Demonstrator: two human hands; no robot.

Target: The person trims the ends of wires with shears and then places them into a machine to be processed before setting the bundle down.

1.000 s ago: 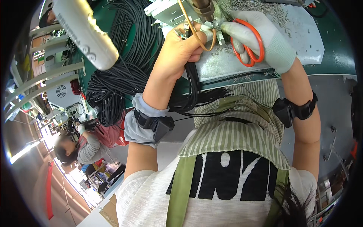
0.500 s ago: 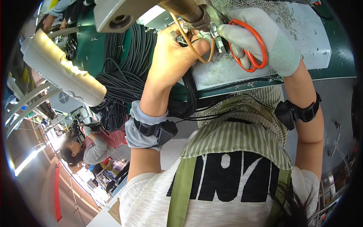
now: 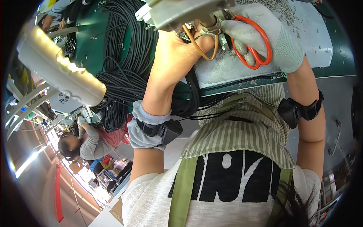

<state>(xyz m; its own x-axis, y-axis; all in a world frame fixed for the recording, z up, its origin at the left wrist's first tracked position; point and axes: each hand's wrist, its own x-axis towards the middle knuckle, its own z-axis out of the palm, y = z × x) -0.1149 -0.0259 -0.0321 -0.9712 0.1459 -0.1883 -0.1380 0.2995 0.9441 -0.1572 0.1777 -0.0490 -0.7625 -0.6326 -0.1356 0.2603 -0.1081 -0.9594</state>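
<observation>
The left hand (image 3: 181, 51), bare, sits just on the near side of the grey machine head (image 3: 189, 14), with its thumb bent inward. Its fingertips go behind that head, so I cannot tell what they grip or how tightly they close. The right hand (image 3: 274, 28), in a pale knitted glove, is to the right of the machine head; its curled fingers hold a red-handled tool (image 3: 269, 51) by its 2 loops. The tool's tip is hidden.

A small silver metal connector (image 3: 224, 42) stands just beside the machine head, on its near right side, between the 2 hands. A thin tan tube (image 3: 216, 46) curves down from the machine head, in front of the left hand's thumb.

Black cables (image 3: 130, 38) lie in a thick bundle left of the machine head, on the green worktop (image 3: 85, 41). Right of the head is a white board (image 3: 317, 53) strewn with small metal bits (image 3: 278, 11). A lit lamp (image 3: 60, 64) is well to the left of the head. Beyond the lamp's near end, also left of the machine head, is a co-worker (image 3: 92, 143) in a grey sleeve.
</observation>
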